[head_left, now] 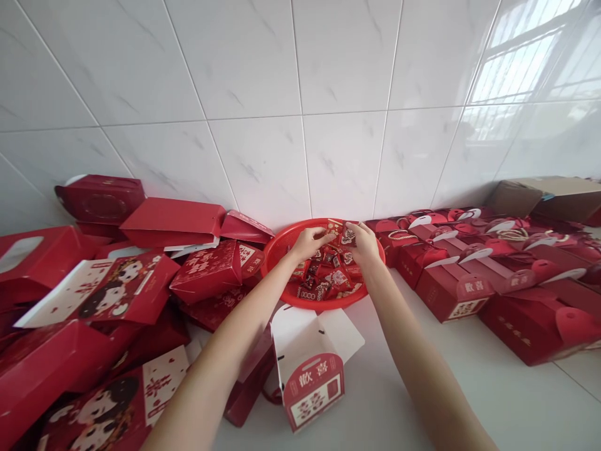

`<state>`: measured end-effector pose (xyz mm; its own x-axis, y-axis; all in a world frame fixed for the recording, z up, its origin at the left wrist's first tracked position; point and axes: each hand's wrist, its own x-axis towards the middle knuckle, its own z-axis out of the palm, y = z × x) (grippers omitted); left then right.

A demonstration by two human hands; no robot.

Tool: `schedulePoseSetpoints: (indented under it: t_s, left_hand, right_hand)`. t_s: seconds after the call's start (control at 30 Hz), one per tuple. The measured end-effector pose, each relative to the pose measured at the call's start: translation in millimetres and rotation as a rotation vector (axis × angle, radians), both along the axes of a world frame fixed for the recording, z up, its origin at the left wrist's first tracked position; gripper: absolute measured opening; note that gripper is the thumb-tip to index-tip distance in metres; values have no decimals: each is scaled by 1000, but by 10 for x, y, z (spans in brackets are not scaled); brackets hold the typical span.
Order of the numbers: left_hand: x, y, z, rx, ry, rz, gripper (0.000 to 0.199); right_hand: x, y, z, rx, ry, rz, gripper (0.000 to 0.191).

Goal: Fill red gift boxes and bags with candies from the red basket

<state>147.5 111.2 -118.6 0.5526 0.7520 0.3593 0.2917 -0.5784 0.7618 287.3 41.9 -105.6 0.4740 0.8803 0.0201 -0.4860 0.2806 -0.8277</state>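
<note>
Reaching forward in the head view, both bare forearms extend to a red basket [323,305] set before a tiled wall [345,163]. Small packets [335,279], mostly red with pale print, lie heaped inside it. Above the basket's far half, the left hand [308,245] is bent, thumb and fingers pointing inward beside the packets; whether they pinch one I cannot tell. Facing it, the right hand [366,243] curls its fingers against a dark red packet [349,234] with white print; the overlap hides how firmly it is gripped.

Nearer the viewer, between the forearms, an open box [313,388] stands on the white tabletop [375,401], its pale flaps spread, its inside white and its red front printed with characters. It is just beside the basket's near rim. To the left, red boxes [171,219] lie piled at odd angles, some printed with cartoon faces, the left forearm crossing in front of part of the pile. Closed boxes [451,282] with rounded tops stand close together on the right, and a brown carton [516,197] sits behind them by the wall.
</note>
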Motion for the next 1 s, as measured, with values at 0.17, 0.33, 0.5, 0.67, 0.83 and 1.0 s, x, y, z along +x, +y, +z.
schedulePoseSetpoints:
  t_s: [0.17, 0.33, 0.5, 0.67, 0.83, 1.0]
  left_hand:
    - [30, -9, -14, -30, -87, -18, 59]
    - [-29, 144, -52, -5, 153, 135, 56]
    - [-61, 205, -173, -21, 502, 70, 35]
    - [1, 159, -253, -38, 802, 15, 51]
    - [18, 130, -177, -35, 907, -33, 27]
    - [5, 89, -138, 11, 903, 67, 19]
  right_hand:
    - [-42, -29, 13, 6, -8, 96, 19]
    - [-16, 9, 6, -13, 18, 24, 17]
    - [6, 29, 4, -15, 38, -17, 13]
    - [-14, 3, 22, -21, 51, -37, 10]
    - [-24, -18, 33, -20, 51, -52, 9]
    - [-17, -13, 8, 5, 36, -68, 8]
